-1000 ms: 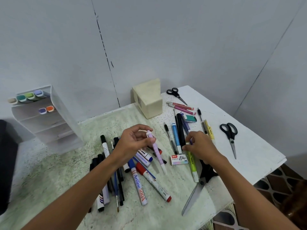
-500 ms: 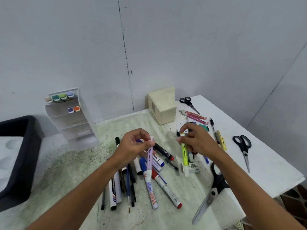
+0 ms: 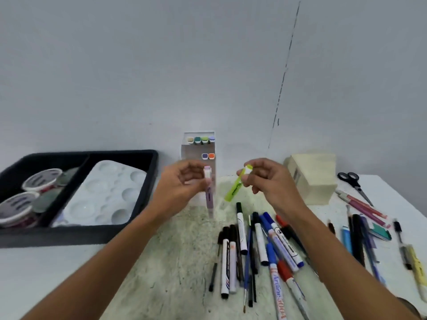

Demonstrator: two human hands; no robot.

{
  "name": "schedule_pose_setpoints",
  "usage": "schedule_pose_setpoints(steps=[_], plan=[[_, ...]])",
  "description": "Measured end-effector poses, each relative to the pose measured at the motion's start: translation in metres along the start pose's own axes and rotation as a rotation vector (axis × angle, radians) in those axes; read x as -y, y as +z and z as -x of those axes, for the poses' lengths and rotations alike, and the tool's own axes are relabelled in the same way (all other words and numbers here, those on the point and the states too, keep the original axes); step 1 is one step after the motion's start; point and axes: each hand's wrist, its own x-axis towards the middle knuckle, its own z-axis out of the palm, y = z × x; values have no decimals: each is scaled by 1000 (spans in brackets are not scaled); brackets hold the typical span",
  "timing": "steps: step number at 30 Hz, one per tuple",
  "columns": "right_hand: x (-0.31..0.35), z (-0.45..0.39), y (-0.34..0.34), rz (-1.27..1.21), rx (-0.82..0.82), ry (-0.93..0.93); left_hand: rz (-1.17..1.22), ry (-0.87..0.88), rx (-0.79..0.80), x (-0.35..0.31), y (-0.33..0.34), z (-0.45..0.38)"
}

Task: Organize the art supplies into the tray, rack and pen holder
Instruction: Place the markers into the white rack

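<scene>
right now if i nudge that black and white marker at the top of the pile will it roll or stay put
The marker looks round and smooth, so it would probably roll sideways on the table. Pens lie close on its right, so it would likely stop against them. It looks rigid and light, so a small push should move it.

- The tray (image 3: pixel 147 158) at left of the frame looks like matt black plastic.
- The palette (image 3: pixel 104 199) inside it is glossy white plastic.
- The rack (image 3: pixel 191 151) at centre looks like clear, smooth plastic.
- The tabletop (image 3: pixel 180 250) is matt and speckled green-white.
- The scissors (image 3: pixel 354 183) at right show black plastic handles and metal blades.
- The markers (image 3: pixel 258 245) have smooth plastic barrels.
</scene>
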Motion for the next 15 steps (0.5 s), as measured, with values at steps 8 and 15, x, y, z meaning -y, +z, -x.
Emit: schedule_pose_setpoints(steps=[8, 15], plan=[[35, -17, 60, 53, -11, -427, -332, 385, -260, -42, -47, -11], [21, -28, 75, 382, 7, -556, -484, 465, -245, -31, -42, -17]])
